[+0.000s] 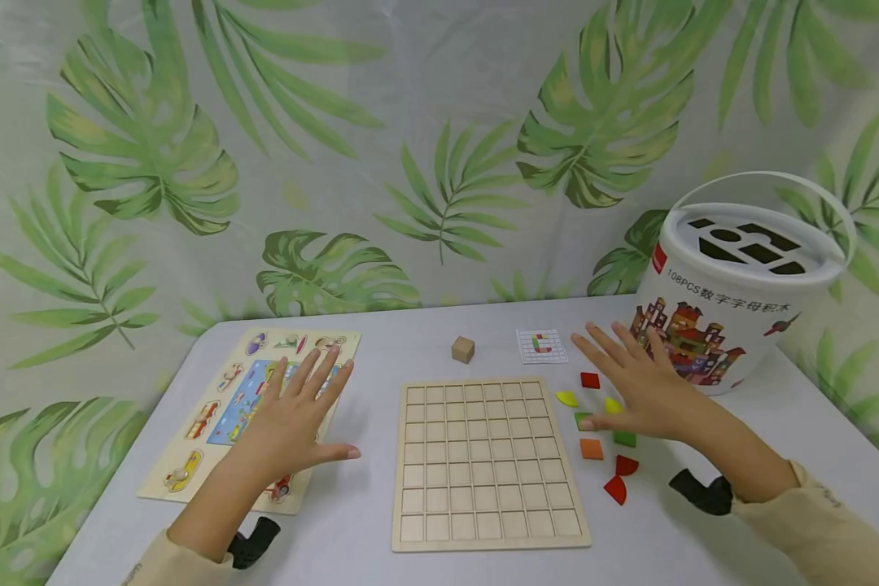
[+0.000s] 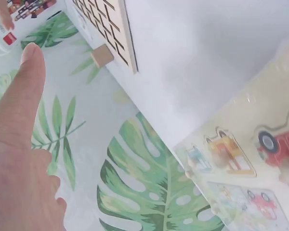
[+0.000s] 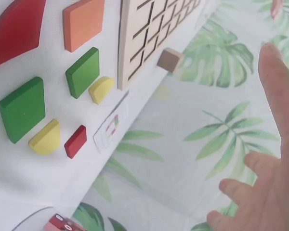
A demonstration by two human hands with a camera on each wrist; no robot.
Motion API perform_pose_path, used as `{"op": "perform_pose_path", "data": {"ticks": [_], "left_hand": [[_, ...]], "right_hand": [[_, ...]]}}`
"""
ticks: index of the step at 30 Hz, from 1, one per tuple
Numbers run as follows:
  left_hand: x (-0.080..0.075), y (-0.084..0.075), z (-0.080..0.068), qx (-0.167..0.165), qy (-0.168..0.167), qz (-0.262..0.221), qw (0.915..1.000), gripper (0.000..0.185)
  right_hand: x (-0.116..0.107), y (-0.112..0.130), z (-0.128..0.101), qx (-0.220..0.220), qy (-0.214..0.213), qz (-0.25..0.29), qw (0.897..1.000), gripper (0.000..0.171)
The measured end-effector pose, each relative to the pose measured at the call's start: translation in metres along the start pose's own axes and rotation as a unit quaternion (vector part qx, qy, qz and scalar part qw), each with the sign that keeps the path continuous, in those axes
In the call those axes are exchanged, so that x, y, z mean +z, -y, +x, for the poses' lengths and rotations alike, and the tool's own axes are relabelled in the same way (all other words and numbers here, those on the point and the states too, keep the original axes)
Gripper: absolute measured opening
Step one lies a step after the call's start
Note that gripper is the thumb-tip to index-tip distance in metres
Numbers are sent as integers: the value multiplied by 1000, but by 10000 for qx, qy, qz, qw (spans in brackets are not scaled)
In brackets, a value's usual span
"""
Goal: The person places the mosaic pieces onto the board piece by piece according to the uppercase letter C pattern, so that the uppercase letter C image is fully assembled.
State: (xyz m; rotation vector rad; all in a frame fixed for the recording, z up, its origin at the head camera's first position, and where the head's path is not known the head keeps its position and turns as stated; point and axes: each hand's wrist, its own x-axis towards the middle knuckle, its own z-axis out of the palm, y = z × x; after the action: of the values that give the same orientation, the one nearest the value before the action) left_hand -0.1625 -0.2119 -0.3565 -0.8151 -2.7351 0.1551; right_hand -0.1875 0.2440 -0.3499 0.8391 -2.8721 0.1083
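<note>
My left hand (image 1: 290, 423) flat, fingers spread over the vehicle peg puzzle (image 1: 190, 456), my right hand (image 1: 640, 391) splayed above small red, green, yellow, orange wooden pieces (image 1: 591, 448), beside the empty grid board (image 1: 483, 460)

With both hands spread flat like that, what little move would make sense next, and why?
Probably the right hand should curl its fingers round one tile, say the green square by its thumb. It hovers open over the coloured tiles, holding nothing, and the grid board beside them has every cell bare. The left hand lies flat on the picture puzzle.
</note>
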Motion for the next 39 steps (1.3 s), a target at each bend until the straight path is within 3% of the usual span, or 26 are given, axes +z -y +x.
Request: {"op": "perform_pose_path", "data": {"ticks": [4,9,14,18,22,26,29,32,39], "left_hand": [[3,-8,2,125,-168,-299,9993,102],[13,-24,6,306,-514,-749,9954,96],[30,-45,8,81,-571,-1468,9875,90],[44,-62,9,-329,-334,-2306,9719,89],[53,-75,9,-754,19,-3357,9390,87],[60,-83,8,-1157,285,-4150,9020,80],[68,-86,5,-1295,349,-4402,8878,74],[74,-88,3,-1331,259,-4496,8829,69],[80,-92,1,-1363,14,-4419,8866,61]], "right_hand": [[3,-2,2,-38,27,879,9961,101],[12,-5,7,-30,101,1772,9841,93],[31,-12,12,199,328,2535,9666,80],[50,-19,15,402,370,3094,9494,69],[66,-24,15,558,381,3477,9352,59],[77,-29,15,642,377,3537,9324,48],[82,-30,15,687,382,3583,9303,40],[85,-31,15,707,366,3598,9296,35],[88,-32,16,642,262,3426,9369,33]]}}
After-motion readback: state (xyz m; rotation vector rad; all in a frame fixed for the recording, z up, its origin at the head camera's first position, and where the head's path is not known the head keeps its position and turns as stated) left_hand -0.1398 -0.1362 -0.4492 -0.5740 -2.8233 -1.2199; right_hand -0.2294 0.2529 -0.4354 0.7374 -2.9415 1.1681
